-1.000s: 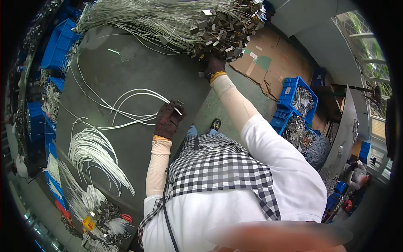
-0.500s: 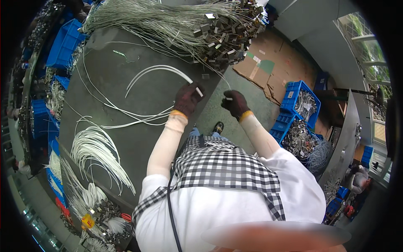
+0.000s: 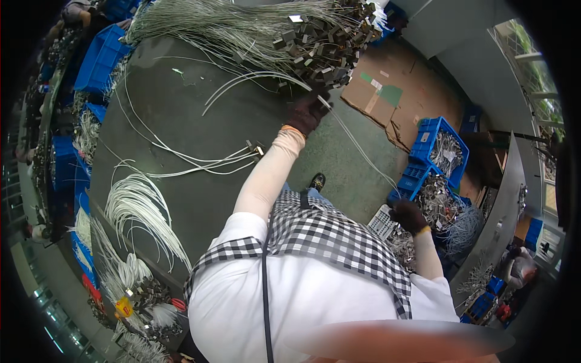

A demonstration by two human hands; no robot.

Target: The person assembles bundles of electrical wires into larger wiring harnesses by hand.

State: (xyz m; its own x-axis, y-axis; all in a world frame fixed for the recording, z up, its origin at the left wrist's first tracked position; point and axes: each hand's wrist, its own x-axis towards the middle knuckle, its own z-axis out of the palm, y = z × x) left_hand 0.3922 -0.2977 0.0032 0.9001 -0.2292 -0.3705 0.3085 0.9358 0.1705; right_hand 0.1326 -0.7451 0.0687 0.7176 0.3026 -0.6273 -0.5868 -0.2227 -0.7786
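Note:
My left hand (image 3: 307,115), in a dark knit glove, is closed around white tubes (image 3: 242,78) above the table's right edge. The tubes curve away to the left over the table. From that hand, thin pale wires (image 3: 362,145) stretch down to the right, toward my right hand (image 3: 408,216). This gloved hand is closed at the wires' lower end, out beside the blue crates; its fingertips are hard to see. On the dark table (image 3: 200,136) lie several white wires (image 3: 206,164) with small metal blocks (image 3: 255,148) at their ends.
A large bundle of wires (image 3: 206,24) with dark metal blocks (image 3: 324,45) covers the table's far side. A bunch of white tubes (image 3: 142,206) lies at the left. Blue crates (image 3: 431,130) of metal parts stand at right, near flattened cardboard (image 3: 375,91). More blue bins (image 3: 100,57) line the left.
My right hand has moved right and toward my body, with wires now stretched between both hands. My left hand has moved farther away and right, uncovering the small metal blocks on the table.

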